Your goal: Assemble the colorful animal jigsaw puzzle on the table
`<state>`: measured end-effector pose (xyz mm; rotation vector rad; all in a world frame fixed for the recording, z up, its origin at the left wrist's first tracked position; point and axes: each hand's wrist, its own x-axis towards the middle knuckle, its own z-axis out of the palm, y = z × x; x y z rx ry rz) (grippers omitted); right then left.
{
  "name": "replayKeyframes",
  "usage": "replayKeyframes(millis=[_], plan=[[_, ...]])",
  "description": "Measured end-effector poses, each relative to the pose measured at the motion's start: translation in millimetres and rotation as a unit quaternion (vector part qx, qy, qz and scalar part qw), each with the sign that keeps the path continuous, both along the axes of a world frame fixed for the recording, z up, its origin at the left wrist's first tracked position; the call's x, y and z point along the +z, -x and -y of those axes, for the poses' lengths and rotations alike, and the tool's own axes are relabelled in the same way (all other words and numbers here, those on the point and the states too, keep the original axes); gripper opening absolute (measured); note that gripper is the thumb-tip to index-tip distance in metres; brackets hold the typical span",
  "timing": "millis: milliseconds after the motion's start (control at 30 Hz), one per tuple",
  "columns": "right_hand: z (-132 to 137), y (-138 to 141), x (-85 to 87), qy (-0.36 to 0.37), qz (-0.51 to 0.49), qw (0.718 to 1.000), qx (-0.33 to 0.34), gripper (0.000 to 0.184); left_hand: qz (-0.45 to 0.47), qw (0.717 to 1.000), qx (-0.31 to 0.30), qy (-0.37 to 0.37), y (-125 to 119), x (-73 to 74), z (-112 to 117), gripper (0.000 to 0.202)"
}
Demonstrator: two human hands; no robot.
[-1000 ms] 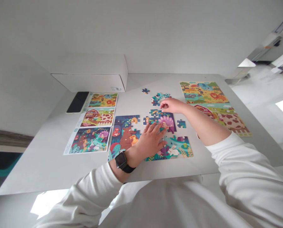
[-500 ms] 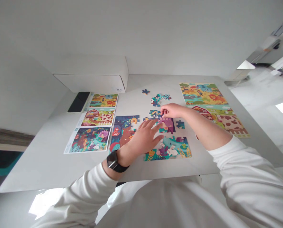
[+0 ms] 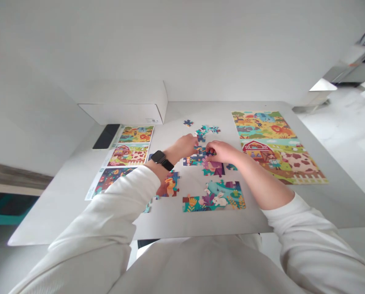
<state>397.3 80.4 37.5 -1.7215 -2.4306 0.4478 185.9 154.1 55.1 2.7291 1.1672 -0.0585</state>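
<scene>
My right hand (image 3: 223, 152) is closed in a pinch on a dark blue puzzle piece (image 3: 210, 152), just above the purple peacock section (image 3: 213, 166). Facing it, my left hand (image 3: 184, 146) has its fingers curled down at the left end of a small puzzle piece (image 3: 200, 150); its fingertips are partly hidden. A dark blue joined strip (image 3: 192, 160) lies below, left of the peacock. Closer to me lies the joined rabbit section (image 3: 220, 201). The bear and fox section (image 3: 171, 184) is partly covered by my left arm.
Loose teal pieces (image 3: 204, 130) and a single piece (image 3: 188, 123) lie farther back. Two assembled puzzles, a safari (image 3: 260, 124) and a farm (image 3: 288, 159), are at right. Printed picture sheets (image 3: 128, 155), a phone (image 3: 106, 136) and a white box (image 3: 121, 113) are at left.
My left hand has moved up and away from the peacock section to the pieces above it, its fingers now curled. My right hand stays in nearly the same place, still pinching.
</scene>
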Motion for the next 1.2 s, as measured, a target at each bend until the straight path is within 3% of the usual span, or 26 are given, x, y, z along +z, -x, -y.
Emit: replayKeyframes(millis=[100, 267, 433, 600, 700, 800, 1000, 1200], plan=[[-0.2, -0.6, -0.9, 0.006, -0.004, 1.0, 0.003, 0.031, 0.008, 1.0, 0.0, 0.011, 1.3, 0.7, -6.4, 0.033], [2.3, 1.1, 1.6, 0.004, -0.008, 1.0, 0.005, 0.033, 0.052, 0.996, 0.052, 0.049, 14.6, -0.4, -15.5, 0.042], [4.8, 1.8, 1.1, 0.001, -0.01, 1.0, 0.003, 0.034, 0.128, 0.986, 0.046, 0.096, 22.2, -6.5, -21.6, 0.026], [4.4, 2.5, 1.4, 0.004, -0.002, 1.0, 0.002, 0.036, 0.202, 0.958, 0.071, 0.193, 27.1, -8.5, -30.9, 0.031], [4.1, 2.4, 1.4, 0.006, -0.006, 1.0, 0.007, 0.034, 0.198, 0.948, 0.094, 0.231, 28.2, -10.4, -30.0, 0.037], [3.5, 1.6, -0.5, 0.003, -0.013, 1.0, 0.01, 0.033, 0.169, 0.96, 0.096, 0.203, 24.1, -12.7, -23.5, 0.031], [3.1, 1.1, -3.4, 0.001, -0.018, 1.0, 0.011, 0.033, 0.132, 0.989, 0.042, 0.055, 14.1, -13.5, -12.5, 0.023], [3.9, 2.1, -2.6, -0.003, -0.017, 1.0, 0.01, 0.031, 0.151, 0.983, -0.098, -0.038, 29.4, -17.5, 10.5, 0.025]])
